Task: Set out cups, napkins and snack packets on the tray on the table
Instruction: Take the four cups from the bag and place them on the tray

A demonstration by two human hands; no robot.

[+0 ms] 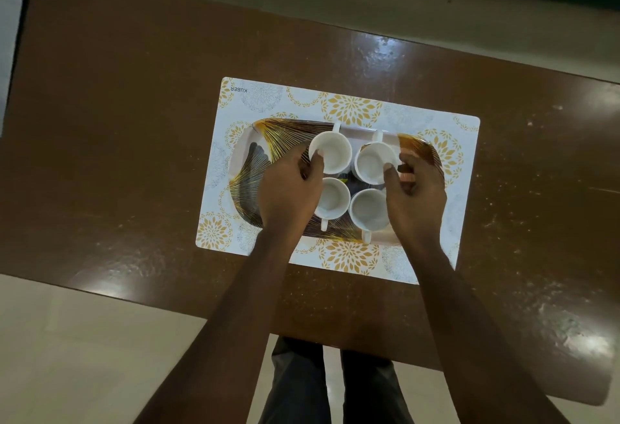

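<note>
Tray [285, 137], patterned in gold, lies on a floral placemat [352, 106] on a brown table [134, 122]. The left hand [288, 190] pinches the rim of the far-left cup [335, 158], and the right hand [417, 197] pinches that of the far-right cup [372, 162]. The near-left cup [333, 197] and near-right cup [369, 210] stand on the tray just beside them.
</note>
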